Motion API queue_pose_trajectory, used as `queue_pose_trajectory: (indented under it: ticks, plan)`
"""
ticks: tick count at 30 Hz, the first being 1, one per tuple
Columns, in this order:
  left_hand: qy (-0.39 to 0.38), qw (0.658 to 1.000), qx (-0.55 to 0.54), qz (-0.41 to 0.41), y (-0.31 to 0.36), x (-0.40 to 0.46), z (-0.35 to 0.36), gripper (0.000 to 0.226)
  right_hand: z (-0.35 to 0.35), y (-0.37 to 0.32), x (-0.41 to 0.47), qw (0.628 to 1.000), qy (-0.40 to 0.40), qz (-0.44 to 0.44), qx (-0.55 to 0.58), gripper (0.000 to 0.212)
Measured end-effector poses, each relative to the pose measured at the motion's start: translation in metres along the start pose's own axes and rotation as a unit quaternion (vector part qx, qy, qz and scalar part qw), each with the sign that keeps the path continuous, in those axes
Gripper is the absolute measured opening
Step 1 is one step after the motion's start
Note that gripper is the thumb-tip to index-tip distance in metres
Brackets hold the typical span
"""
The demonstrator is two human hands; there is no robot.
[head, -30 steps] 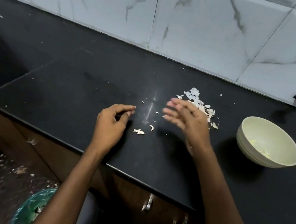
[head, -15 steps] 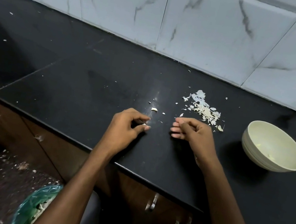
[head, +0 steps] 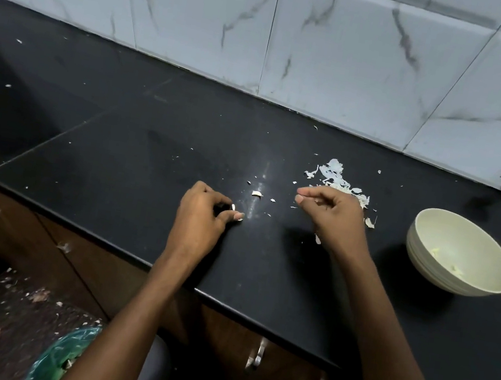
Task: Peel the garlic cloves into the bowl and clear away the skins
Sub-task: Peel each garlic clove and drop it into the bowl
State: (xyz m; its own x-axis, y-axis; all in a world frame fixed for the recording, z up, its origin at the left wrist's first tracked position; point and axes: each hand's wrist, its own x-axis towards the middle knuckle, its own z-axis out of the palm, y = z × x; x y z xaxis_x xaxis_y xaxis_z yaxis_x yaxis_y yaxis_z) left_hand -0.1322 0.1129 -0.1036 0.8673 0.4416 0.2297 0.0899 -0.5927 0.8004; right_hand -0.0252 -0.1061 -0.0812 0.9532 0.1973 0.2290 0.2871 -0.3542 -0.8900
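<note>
My left hand (head: 202, 215) rests on the black counter (head: 113, 174) with curled fingers pinching a small white scrap of garlic skin (head: 233, 207). My right hand (head: 333, 217) hovers to the right with fingers curled; what it holds, if anything, is hidden. A pile of white garlic skins (head: 336, 178) lies just behind the right hand. Loose skin bits (head: 256, 193) lie between the hands. A pale cream bowl (head: 423, 250) stands at the right with peeled garlic cloves (head: 448, 260) inside.
A marble-tiled wall (head: 329, 54) backs the counter. Below the counter edge are wooden cabinet fronts with metal handles (head: 257, 353). A bin lined with a green bag (head: 65, 354) stands on the littered floor at lower left.
My left hand moved right and pinched a skin scrap off the counter. My right hand curled its fingers, dipped toward the counter, then drew back up to the right.
</note>
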Motion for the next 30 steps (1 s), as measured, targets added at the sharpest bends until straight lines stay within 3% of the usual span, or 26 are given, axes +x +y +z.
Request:
queue_pose_trajectory:
  ticks: [3,7,10,14,18,22,25,27,30]
  plan:
    - [0.014,1.000,0.024,0.008,0.007,0.004,0.013,0.009,0.020,-0.006,0.017,0.998,-0.020,-0.038,-0.055,0.010]
    - [0.022,0.998,0.056,0.024,0.005,0.004,0.020,0.010,0.056,-0.011,0.022,0.977,-0.056,-0.087,-0.184,0.026]
    - [0.044,0.999,0.020,0.020,0.003,0.004,0.020,0.008,0.072,-0.010,0.021,0.964,-0.071,-0.113,-0.230,0.013]
    - [0.015,1.000,0.015,-0.004,0.004,0.012,0.022,0.029,0.072,-0.002,0.021,0.973,-0.055,-0.099,-0.199,0.002]
    - [0.033,0.998,0.049,0.011,0.012,0.012,0.029,0.003,0.052,0.007,0.002,0.993,-0.045,-0.070,-0.089,0.003]
    - [0.004,0.999,0.035,0.008,0.014,0.008,0.029,0.011,0.020,0.010,-0.029,0.994,-0.097,-0.049,-0.007,0.003]
    - [-0.008,1.000,-0.023,0.006,0.023,-0.006,0.029,0.010,0.001,0.014,-0.045,0.995,-0.091,-0.023,0.021,0.006]
    - [0.000,0.999,-0.044,0.000,0.033,-0.019,0.035,0.010,-0.009,0.010,-0.054,0.994,-0.069,-0.013,0.079,0.006]
    - [-0.013,0.997,-0.081,-0.007,0.048,-0.033,0.050,0.012,-0.028,0.003,-0.064,0.985,0.037,-0.026,0.167,0.004]
